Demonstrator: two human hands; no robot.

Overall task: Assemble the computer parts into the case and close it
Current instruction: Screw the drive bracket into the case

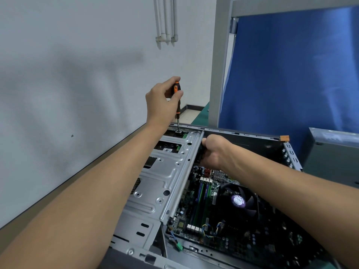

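Observation:
An open grey computer case lies on its side in front of me. My left hand grips an orange-and-black screwdriver held upright, its tip set on a screw at the far corner of the silver drive cage. My right hand curls round a black part at the cage's far right edge, inside the case. Below it the motherboard shows, with RAM sticks and a black CPU fan with a purple hub.
A white wall runs along the left. A grey metal post and a blue curtain stand behind the case. A grey panel or box sits at the right. Green table surface shows beyond the case.

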